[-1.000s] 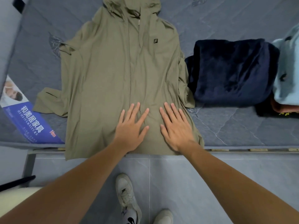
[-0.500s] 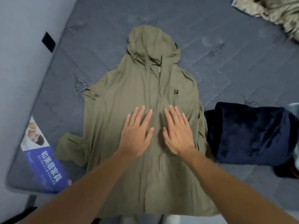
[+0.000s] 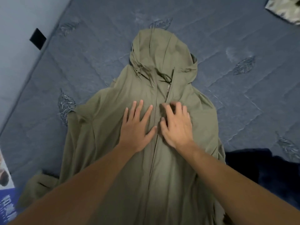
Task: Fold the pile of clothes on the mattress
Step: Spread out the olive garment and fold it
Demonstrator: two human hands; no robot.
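Hooded jacket point(image 3: 162, 159): one olive garment, which lay face up along the mattress point(image 3: 243, 111), hood at the far end, hem at the near edge, zip running down the middle.
Left hand point(image 3: 136, 127): we had it flat on the chest just left of the zip, fingers straight and spread, gripping nothing.
Right hand point(image 3: 177, 125): we had it on the cloth just right of the zip, fingers bent and blurred; we could not tell whether they pinched fabric.
Step in hand: smoothing the front, in our judgement.
How to do it well: we should have swept outward from the zip toward the shoulders, palms flat, so no creases stayed under the folds.
Sleeves: one showed, spread at the near left; the right one was hidden.
Other clothes: one dark navy bundle point(image 3: 263, 172) at the near right, one pale patterned cloth point(image 3: 285, 10) at the far right corner.
Hands: two.
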